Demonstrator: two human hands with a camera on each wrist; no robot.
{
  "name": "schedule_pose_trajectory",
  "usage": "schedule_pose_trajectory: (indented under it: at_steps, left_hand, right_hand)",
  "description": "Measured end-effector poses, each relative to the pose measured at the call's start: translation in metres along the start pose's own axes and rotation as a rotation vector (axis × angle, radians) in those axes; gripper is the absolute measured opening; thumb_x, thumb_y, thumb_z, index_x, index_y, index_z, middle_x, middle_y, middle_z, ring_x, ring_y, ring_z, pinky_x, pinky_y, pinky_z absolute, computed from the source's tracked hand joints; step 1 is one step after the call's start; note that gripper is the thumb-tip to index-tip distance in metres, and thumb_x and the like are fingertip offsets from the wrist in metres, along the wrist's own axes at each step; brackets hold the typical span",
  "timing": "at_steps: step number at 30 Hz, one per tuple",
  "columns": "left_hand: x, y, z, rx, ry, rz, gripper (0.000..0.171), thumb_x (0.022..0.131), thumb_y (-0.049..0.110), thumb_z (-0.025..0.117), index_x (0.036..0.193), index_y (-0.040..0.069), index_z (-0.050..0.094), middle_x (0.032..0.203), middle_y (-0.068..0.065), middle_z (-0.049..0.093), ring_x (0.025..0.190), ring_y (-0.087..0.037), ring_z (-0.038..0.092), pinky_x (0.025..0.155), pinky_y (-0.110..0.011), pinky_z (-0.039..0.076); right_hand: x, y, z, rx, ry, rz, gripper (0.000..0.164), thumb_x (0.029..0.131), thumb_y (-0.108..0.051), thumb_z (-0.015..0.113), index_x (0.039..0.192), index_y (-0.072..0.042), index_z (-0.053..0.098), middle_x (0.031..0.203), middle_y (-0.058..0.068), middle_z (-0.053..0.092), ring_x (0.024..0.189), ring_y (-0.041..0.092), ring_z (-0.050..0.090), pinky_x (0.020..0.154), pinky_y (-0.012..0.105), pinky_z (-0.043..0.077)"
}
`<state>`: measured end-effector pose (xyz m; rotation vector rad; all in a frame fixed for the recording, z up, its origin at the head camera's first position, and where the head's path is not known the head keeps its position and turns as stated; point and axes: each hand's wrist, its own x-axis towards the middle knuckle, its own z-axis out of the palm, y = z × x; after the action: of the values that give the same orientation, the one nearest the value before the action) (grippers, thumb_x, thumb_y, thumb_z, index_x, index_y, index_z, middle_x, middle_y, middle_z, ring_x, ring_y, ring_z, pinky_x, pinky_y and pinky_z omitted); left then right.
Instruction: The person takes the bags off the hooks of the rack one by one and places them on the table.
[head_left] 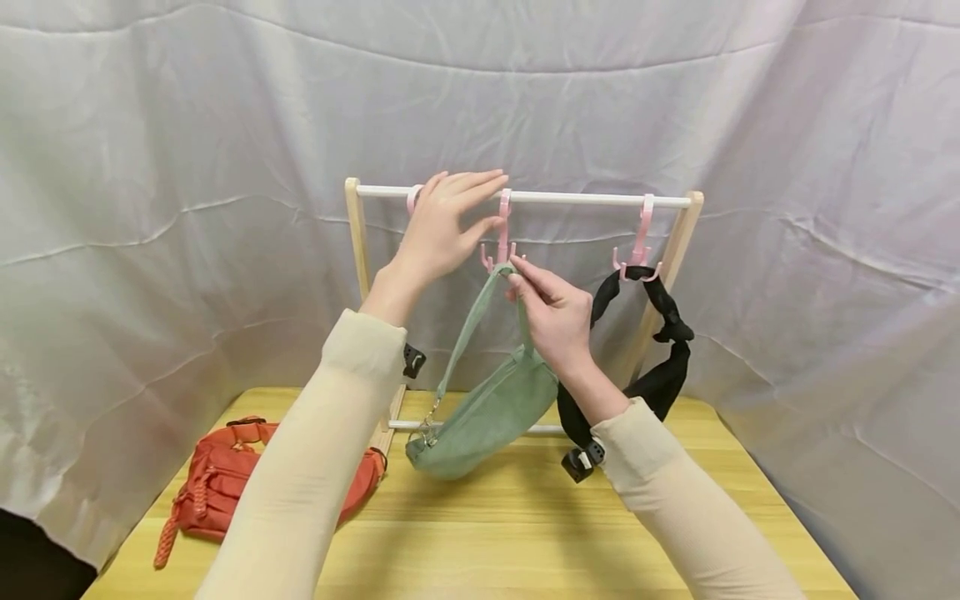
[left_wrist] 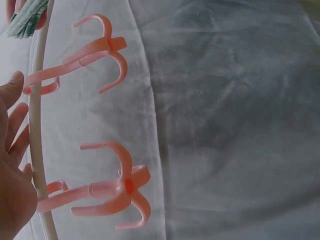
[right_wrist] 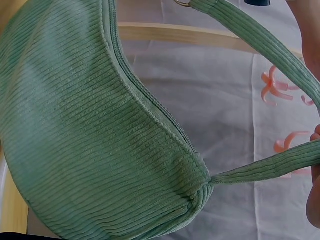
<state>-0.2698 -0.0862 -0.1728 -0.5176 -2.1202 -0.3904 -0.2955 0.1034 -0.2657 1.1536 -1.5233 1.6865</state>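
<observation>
My right hand point(head_left: 555, 315) pinches the strap point(head_left: 471, 323) of a green corduroy shoulder bag point(head_left: 487, 417) at its top, right by the prongs of the middle pink hook point(head_left: 504, 225). The bag hangs tilted below, and its ribbed side and zipper fill much of the right wrist view. Up at the rack's white rod point(head_left: 577, 198), my left hand point(head_left: 444, 227) has its fingers extended beside the middle hook's top. In the left wrist view that hand's thumb tip is close to one pink hook point(left_wrist: 87, 54), with another pink hook point(left_wrist: 107, 195) beside the palm.
A black bag point(head_left: 667, 379) hangs by its strap from the right pink hook point(head_left: 643, 232). At the left of the wooden table point(head_left: 480, 550) lies an orange-red bag point(head_left: 225, 475), partly behind my left sleeve. The rack's wooden side posts point(head_left: 678, 242) stand before a grey curtain.
</observation>
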Motion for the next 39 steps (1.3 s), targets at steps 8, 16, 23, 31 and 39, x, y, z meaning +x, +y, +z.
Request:
schedule_pose_trajectory:
  at_steps: [8, 16, 23, 31, 39]
  left_hand:
    - [-0.018, -0.003, -0.003, -0.081, 0.147, 0.07, 0.047, 0.095, 0.021, 0.078, 0.139, 0.009, 0.067, 0.147, -0.005, 0.062, 0.137, -0.022, 0.055, 0.125, -0.049, 0.026]
    - [-0.043, -0.004, -0.008, -0.104, 0.22, 0.116, 0.049, 0.092, 0.017, 0.081, 0.138, 0.005, 0.067, 0.144, -0.01, 0.064, 0.132, -0.027, 0.059, 0.124, -0.045, 0.029]
    - [-0.065, 0.0, -0.01, -0.109, 0.22, 0.12, 0.05, 0.092, 0.015, 0.08, 0.139, 0.004, 0.066, 0.144, -0.012, 0.064, 0.134, -0.032, 0.057, 0.121, -0.047, 0.033]
    - [-0.099, -0.002, -0.005, -0.134, 0.212, 0.108, 0.05, 0.091, 0.011, 0.081, 0.138, 0.001, 0.066, 0.145, -0.014, 0.063, 0.134, -0.031, 0.056, 0.119, -0.043, 0.035]
    - [-0.136, -0.008, 0.0, -0.166, 0.232, 0.059, 0.055, 0.087, 0.006, 0.083, 0.138, 0.001, 0.066, 0.143, -0.018, 0.062, 0.133, -0.039, 0.055, 0.117, -0.045, 0.038]
  right_hand:
    - [-0.005, 0.001, 0.002, -0.001, 0.006, 0.026, 0.026, 0.094, 0.0, 0.075, 0.12, -0.001, 0.077, 0.1, 0.02, 0.078, 0.076, 0.007, 0.073, 0.074, 0.021, 0.061]
    - [-0.008, 0.003, 0.005, 0.045, -0.002, 0.055, 0.027, 0.094, 0.001, 0.074, 0.12, 0.001, 0.076, 0.107, 0.02, 0.077, 0.076, 0.009, 0.074, 0.074, 0.024, 0.062]
    - [-0.01, 0.005, 0.004, 0.044, -0.002, 0.05, 0.026, 0.094, -0.001, 0.074, 0.12, 0.003, 0.076, 0.109, 0.017, 0.078, 0.075, 0.012, 0.075, 0.074, 0.025, 0.062]
    - [-0.013, 0.006, 0.002, 0.045, 0.002, 0.085, 0.027, 0.095, -0.005, 0.075, 0.121, 0.002, 0.076, 0.111, 0.014, 0.078, 0.076, 0.012, 0.076, 0.074, 0.028, 0.063]
    - [-0.018, 0.01, 0.001, 0.038, 0.02, 0.15, 0.028, 0.094, -0.003, 0.075, 0.122, -0.001, 0.076, 0.11, 0.015, 0.078, 0.076, 0.014, 0.076, 0.075, 0.025, 0.062]
